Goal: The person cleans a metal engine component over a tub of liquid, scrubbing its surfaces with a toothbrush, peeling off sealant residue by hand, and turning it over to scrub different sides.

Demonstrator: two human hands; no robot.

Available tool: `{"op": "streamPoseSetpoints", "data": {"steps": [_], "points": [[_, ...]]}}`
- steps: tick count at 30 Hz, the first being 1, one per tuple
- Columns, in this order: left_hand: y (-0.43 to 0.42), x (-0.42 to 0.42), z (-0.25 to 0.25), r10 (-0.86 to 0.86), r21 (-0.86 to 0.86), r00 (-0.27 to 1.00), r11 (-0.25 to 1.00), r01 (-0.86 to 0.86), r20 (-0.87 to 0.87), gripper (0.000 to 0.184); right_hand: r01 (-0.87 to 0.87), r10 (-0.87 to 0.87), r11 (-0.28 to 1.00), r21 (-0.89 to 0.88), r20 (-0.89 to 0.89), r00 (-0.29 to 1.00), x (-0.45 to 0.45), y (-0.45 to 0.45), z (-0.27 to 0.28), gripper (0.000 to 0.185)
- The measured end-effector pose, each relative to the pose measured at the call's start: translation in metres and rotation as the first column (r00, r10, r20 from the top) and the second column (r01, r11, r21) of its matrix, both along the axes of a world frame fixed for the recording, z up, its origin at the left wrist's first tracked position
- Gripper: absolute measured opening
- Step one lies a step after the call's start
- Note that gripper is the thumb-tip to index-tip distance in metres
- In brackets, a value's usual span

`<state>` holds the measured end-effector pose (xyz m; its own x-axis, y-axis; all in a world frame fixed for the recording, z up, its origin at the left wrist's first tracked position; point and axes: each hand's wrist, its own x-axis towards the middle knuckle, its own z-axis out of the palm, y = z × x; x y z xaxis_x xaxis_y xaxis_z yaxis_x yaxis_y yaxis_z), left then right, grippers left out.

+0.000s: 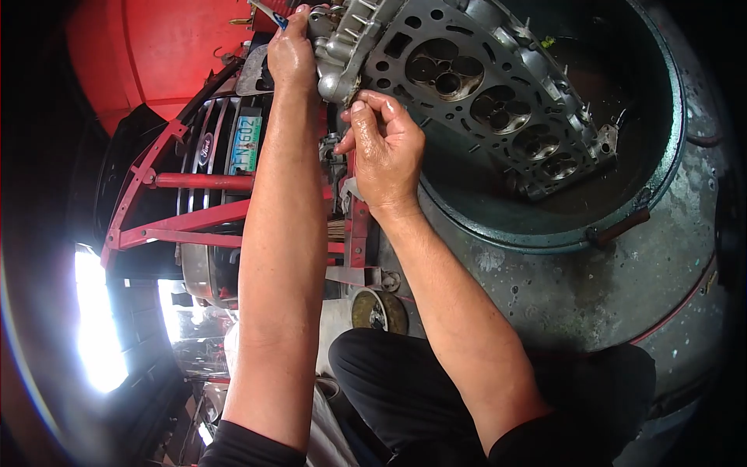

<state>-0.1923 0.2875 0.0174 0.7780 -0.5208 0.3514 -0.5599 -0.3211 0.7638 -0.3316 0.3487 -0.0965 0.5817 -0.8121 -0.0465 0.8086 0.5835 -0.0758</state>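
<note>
Eleven o'clock: left hand [292, 59] gripping blue-marked tool [280, 21] | noon: right hand [389, 156], fingers narrow at cylinder head [469, 117], pinch can't tell | two: round tub [678, 101]

The oval badge [205, 152] reads "Ford", the plate [246, 145] "602"

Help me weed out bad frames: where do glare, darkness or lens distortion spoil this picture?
Head view: the opening at lower left is blown out, hazy flare around it; head view: outer edges sink to black and seem bowed by the lens; head view: wet highlights glint on the left hand and right hand, while the cylinder head looks fairly sharp.
</note>
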Motion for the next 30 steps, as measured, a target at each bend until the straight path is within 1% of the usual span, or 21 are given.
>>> {"op": "streamPoseSetpoints", "data": {"steps": [2, 4, 5, 6, 8, 10, 11, 12, 13, 15, 17, 19, 20, 22, 25, 26, 28, 30], "points": [[-0.001, -0.002, -0.001, 0.023, 0.012, 0.999, 1.000, -0.023, 0.027, 0.035, 0.003, -0.003, 1.000, -0.018, -0.002, 1.000, 0.003, -0.003, -0.004, 0.017], [0.000, 0.000, -0.001, -0.005, -0.017, 1.000, 1.000, 0.005, 0.015, 0.035, 0.001, -0.001, 0.999, -0.038, -0.001, 1.000, 0.006, -0.007, -0.008, 0.015], [0.000, 0.002, 0.001, -0.002, -0.014, 1.000, 1.000, 0.002, 0.017, 0.035, -0.014, 0.015, 0.997, -0.077, 0.004, 1.000, 0.007, -0.011, -0.010, 0.014], [0.000, 0.005, 0.003, 0.000, 0.009, 1.000, 1.000, 0.000, 0.031, 0.036, -0.030, 0.031, 0.993, -0.115, 0.009, 0.999, 0.007, -0.013, -0.013, 0.014], [0.000, 0.006, 0.002, 0.001, 0.035, 0.999, 0.999, -0.003, 0.045, 0.037, -0.062, 0.064, 0.989, -0.135, 0.016, 0.998, 0.004, -0.017, -0.017, 0.013], [-0.001, 0.008, -0.003, -0.080, -0.051, 0.994, 0.995, 0.084, 0.075, 0.039, -0.090, 0.095, 0.983, -0.160, 0.020, 0.995, 0.003, -0.022, -0.022, 0.012], [0.000, 0.008, -0.002, -0.078, -0.051, 0.994, 0.995, 0.082, 0.075, 0.039, -0.110, 0.121, 0.973, -0.204, 0.040, 0.992, 0.002, -0.024, -0.024, 0.015], [0.000, 0.009, 0.000, -0.044, -0.011, 0.998, 0.999, 0.045, 0.049, 0.040, -0.129, 0.148, 0.960, -0.249, 0.060, 0.987, 0.002, -0.025, -0.026, 0.018], [0.000, 0.007, 0.001, -0.010, 0.031, 1.000, 0.999, 0.009, 0.024, 0.041, -0.130, 0.149, 0.960, -0.248, 0.061, 0.987, 0.002, -0.026, -0.026, 0.018], [-0.002, 0.006, 0.001, 0.021, 0.041, 0.998, 0.999, -0.023, 0.054, 0.043, -0.104, 0.112, 0.948, -0.302, 0.009, 0.994, 0.003, -0.027, -0.026, 0.018], [-0.001, 0.005, 0.002, 0.056, 0.052, 0.995, 0.997, -0.060, 0.082, 0.044, -0.100, 0.106, 0.944, -0.314, 0.002, 0.994, 0.005, -0.029, -0.025, 0.018], [-0.001, 0.009, 0.003, 0.031, 0.076, 0.997, 0.996, -0.036, 0.067, 0.045, -0.095, 0.097, 0.941, -0.326, -0.009, 0.995, 0.006, -0.029, -0.027, 0.018], [-0.001, 0.012, 0.002, 0.030, 0.077, 0.997, 0.996, -0.035, 0.066, 0.045, -0.118, 0.130, 0.946, -0.302, 0.020, 0.991, 0.006, -0.030, -0.028, 0.018], [-0.001, 0.016, 0.001, -0.065, 0.020, 0.997, 0.998, 0.064, 0.043, 0.044, -0.144, 0.165, 0.949, -0.279, 0.052, 0.985, 0.005, -0.030, -0.028, 0.018], [-0.001, 0.016, 0.001, -0.027, 0.033, 0.999, 0.999, 0.026, 0.039, 0.041, -0.171, 0.200, 0.950, -0.263, 0.087, 0.976, 0.003, -0.034, -0.028, 0.016], [-0.002, 0.015, 0.001, -0.026, 0.033, 0.999, 0.999, 0.025, 0.039, 0.041, -0.158, 0.183, 0.944, -0.290, 0.059, 0.981, 0.004, -0.035, -0.028, 0.014], [-0.002, 0.016, -0.002, -0.054, -0.033, 0.998, 0.998, 0.054, 0.021, 0.039, -0.148, 0.165, 0.938, -0.315, 0.029, 0.986, 0.006, -0.035, -0.028, 0.012], [-0.003, 0.021, 0.003, -0.046, -0.012, 0.999, 0.999, 0.046, -0.011, 0.038, -0.107, 0.109, 0.944, -0.313, -0.011, 0.994, 0.010, -0.033, -0.026, 0.007]]}}
